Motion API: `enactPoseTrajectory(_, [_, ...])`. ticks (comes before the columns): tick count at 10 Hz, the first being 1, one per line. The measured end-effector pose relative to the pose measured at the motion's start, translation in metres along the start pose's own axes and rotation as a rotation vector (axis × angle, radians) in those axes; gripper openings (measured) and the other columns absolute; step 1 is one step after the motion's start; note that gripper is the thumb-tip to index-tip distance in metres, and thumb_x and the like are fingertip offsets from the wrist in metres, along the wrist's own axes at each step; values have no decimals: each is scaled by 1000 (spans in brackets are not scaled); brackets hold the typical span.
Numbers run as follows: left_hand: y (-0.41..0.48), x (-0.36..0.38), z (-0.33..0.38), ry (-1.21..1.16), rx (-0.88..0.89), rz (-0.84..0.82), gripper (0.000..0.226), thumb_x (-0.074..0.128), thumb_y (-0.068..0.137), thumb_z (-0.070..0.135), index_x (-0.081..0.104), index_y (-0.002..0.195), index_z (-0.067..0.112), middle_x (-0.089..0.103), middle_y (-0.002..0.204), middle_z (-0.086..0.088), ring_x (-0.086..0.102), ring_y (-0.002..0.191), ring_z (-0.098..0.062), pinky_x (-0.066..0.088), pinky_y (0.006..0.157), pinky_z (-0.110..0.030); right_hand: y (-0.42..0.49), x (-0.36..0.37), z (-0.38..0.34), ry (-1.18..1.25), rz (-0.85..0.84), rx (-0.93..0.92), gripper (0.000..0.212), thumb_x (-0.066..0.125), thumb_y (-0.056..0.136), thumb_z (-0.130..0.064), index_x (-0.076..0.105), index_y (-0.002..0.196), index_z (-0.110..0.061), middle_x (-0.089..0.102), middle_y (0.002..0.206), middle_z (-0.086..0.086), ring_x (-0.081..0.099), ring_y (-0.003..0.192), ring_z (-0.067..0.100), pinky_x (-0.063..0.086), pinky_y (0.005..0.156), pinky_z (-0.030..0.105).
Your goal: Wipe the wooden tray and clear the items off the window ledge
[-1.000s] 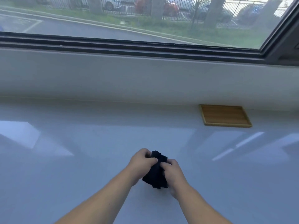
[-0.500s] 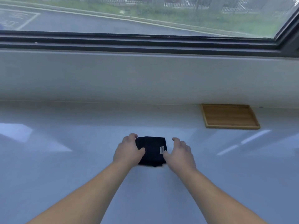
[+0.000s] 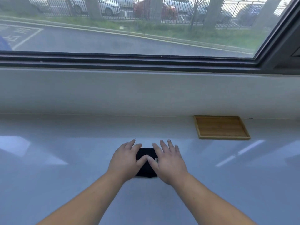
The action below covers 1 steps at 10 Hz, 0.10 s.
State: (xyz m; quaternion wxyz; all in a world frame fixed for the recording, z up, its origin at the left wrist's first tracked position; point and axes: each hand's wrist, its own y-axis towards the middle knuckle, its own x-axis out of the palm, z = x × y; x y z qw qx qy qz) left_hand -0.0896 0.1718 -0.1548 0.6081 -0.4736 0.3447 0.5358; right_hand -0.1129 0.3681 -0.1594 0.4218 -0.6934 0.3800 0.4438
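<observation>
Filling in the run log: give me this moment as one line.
left hand: flat on black cloth | right hand: flat on cloth | wooden tray: bare, untouched, far right on white ledge

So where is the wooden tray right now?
In the head view, the rectangular wooden tray lies flat on the white ledge, pushed back against the wall under the window, ahead and right of the right hand.

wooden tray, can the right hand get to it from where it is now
Probably yes: the tray lies empty, ahead and right of the right hand, with only bare ledge between them.
</observation>
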Motion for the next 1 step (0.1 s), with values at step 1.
enactPoseTrajectory(1, [-3,-28,10,-8,33,109,79,30,92,80,35,158,38,24,171,5,20,155,-19,19,125,-41,-4,-35,-7,6,103,-21,88,3,90,-83,15,162,-36,12,173,0,-5,158,26,-3,127,51])
